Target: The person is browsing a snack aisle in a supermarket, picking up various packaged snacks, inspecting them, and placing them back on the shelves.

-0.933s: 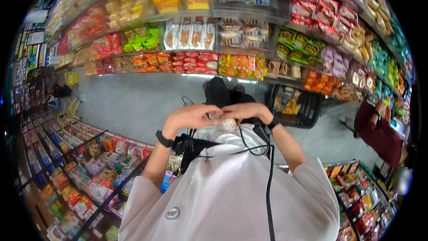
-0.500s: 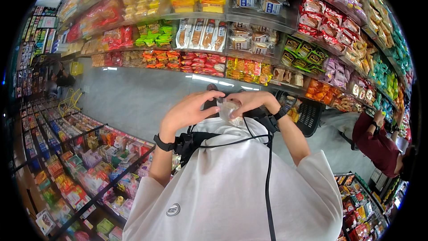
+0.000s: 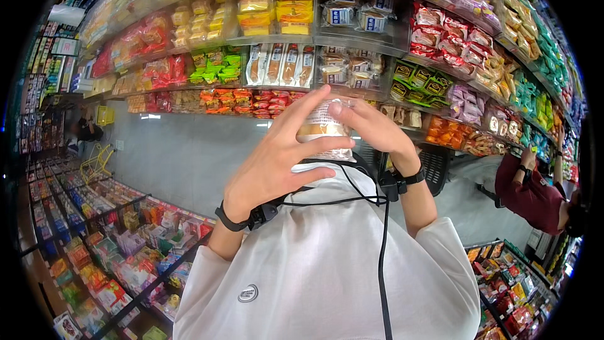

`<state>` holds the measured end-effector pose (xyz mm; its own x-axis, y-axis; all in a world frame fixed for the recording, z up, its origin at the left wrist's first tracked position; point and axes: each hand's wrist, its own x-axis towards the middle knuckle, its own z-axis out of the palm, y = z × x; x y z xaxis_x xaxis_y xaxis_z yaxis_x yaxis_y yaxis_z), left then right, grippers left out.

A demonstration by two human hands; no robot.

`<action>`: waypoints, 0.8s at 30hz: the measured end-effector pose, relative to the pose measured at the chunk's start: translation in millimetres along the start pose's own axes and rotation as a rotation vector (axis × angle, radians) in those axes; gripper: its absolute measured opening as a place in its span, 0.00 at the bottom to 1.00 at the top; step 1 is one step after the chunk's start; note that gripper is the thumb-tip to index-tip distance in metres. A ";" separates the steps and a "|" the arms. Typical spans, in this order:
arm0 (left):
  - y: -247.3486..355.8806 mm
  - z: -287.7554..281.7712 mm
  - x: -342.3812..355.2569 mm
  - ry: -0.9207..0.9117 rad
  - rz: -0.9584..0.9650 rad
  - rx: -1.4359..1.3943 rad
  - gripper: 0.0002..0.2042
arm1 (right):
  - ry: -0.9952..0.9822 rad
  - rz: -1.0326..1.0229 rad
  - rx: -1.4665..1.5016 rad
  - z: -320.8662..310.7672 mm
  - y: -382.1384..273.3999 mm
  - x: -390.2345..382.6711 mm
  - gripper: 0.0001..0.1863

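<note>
In front of my chest is a small bread in a clear plastic wrapper (image 3: pixel 324 129), golden-brown with pale print on the film. My right hand (image 3: pixel 377 126) grips its right side, the thumb pressed on the printed face; the other fingers are mostly hidden behind it. My left hand (image 3: pixel 270 157) is at its left side with the fingers spread. One left finger reaches up along the upper edge and another lies across the lower part of the wrapper. The left thumb sticks out below, off the package.
Shelves of wrapped breads (image 3: pixel 283 66) curve across the front. A black basket (image 3: pixel 434 167) stands right of my right forearm. A person in a dark red top (image 3: pixel 531 192) is at the shelves on the right. Low racks of packaged snacks (image 3: pixel 126 239) fill the left. A black cable (image 3: pixel 382 264) hangs down my shirt.
Both hands have risen toward the view with the package, which now shows its printed face more fully. The left fingers have spread wider around it.
</note>
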<state>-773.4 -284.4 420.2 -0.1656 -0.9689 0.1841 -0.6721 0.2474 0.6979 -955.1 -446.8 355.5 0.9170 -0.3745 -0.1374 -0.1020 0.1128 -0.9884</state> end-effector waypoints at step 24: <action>-4.4 -42.4 21.2 0.270 -0.025 -0.306 0.07 | 0.421 -0.238 -0.382 12.0 -98.6 13.2 0.18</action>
<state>-743.3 -305.7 450.4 0.0706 -0.9479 0.3107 -0.4206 0.2541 0.8709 -928.4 -451.8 451.9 0.7089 -0.6886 0.1526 -0.1160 -0.3272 -0.9378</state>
